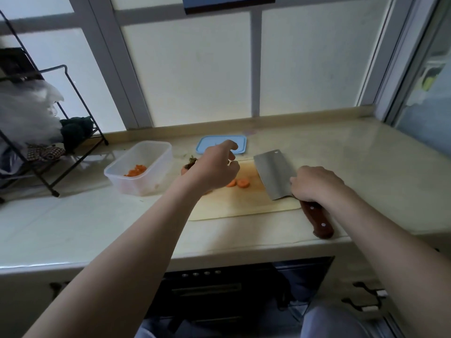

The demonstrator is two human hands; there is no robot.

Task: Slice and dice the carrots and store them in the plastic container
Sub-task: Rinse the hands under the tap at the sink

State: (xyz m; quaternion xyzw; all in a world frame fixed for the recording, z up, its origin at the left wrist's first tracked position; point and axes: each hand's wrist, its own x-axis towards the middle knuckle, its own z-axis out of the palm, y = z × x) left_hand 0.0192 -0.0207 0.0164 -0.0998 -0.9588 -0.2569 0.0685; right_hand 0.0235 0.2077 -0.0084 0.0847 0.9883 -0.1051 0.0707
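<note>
Standing on the counter (366, 167) just left of the wooden cutting board (244, 206), the clear plastic container (144, 186) is uncovered and holds a small heap of diced carrot pieces (135, 170) in its near left corner. Its blue lid (241, 145) lies flat beyond the board's far edge, partly hidden behind the left hand (217, 167). Two round carrot slices (240, 183) rest on the middle of the board, and a carrot top (187, 167) with a green stub sits at the board's far left corner, half covered by the wrist. A black wire rack (73, 142) with bags and cloths stands at the far left, against the frosted window. The left hand hovers over the far left of the board, fingers loosely bent with nothing visible in them. The right hand (314, 184) curls around the cleaver (273, 174) where blade meets handle; its broad blade shows its flat side over the board's right end, and the brown handle juts toward the near counter edge.
</note>
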